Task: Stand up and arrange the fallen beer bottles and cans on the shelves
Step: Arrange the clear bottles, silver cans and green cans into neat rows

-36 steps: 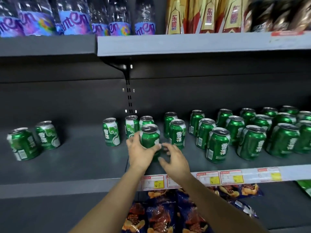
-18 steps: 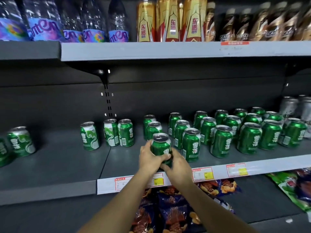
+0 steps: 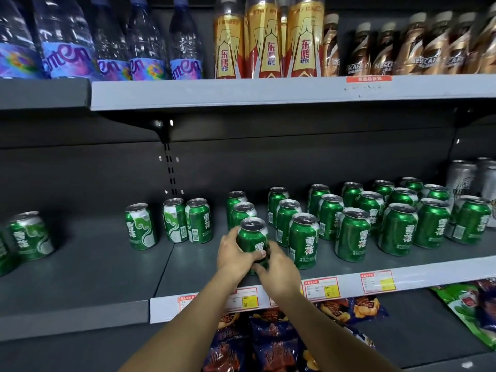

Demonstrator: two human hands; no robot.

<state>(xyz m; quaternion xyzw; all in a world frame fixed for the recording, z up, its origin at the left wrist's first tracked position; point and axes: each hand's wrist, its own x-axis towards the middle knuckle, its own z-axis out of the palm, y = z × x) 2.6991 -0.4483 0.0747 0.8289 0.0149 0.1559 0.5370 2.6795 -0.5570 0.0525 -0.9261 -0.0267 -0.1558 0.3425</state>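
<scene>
1. Both hands grasp one green beer can [image 3: 252, 238], which stands upright near the front edge of the middle shelf [image 3: 112, 267].
2. The left hand [image 3: 234, 255] wraps the can's left side, thumb across its front; the right hand [image 3: 279, 272] curls round its lower right side.
3. Just right of the held can, upright green cans [image 3: 351, 233] stand in rows running to the far right.
4. Two more cans stand behind the held one, and three upright cans [image 3: 173, 222] stand to the left.
5. At the far left a can [image 3: 32, 236] appears tilted.
6. Silver cans [image 3: 468, 175] stand at far right.
7. Water bottles [image 3: 67, 41] line the upper shelf; snack bags [image 3: 263, 342] lie below.
</scene>
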